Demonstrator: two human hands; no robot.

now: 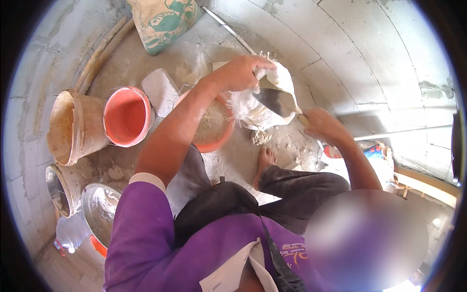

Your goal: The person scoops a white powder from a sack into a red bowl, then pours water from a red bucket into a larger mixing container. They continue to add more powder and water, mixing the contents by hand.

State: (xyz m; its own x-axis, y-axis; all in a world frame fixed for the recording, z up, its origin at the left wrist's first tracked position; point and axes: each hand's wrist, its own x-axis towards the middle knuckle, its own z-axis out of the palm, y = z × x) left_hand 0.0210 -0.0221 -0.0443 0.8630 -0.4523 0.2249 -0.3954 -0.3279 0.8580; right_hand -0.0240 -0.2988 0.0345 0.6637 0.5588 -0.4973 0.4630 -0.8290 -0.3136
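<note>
My left hand point(243, 73) is closed on the upper edge of a white woven sack point(284, 75), whose frayed threads hang loose at the left. My right hand point(323, 127) grips the handle of a trowel point(276, 101). The trowel's broad grey blade points left, over the sack's mouth. What lies inside the sack is mostly hidden by the blade and the cloth. Left of the sack, partly behind my left forearm, an orange tub point(214, 146) holds a grey-brown powder point(211, 124). A crumbly pale lump point(261, 137) sits on the floor just below the sack.
On the left stand a red-lined bucket point(127, 117), a dirty beige bucket point(73, 127) and another stained bucket point(68, 187). A pale block point(160, 90) lies beside them. At the back are a printed sack point(165, 24) and a thin rod point(228, 30). Block walls point(355, 53) enclose the space.
</note>
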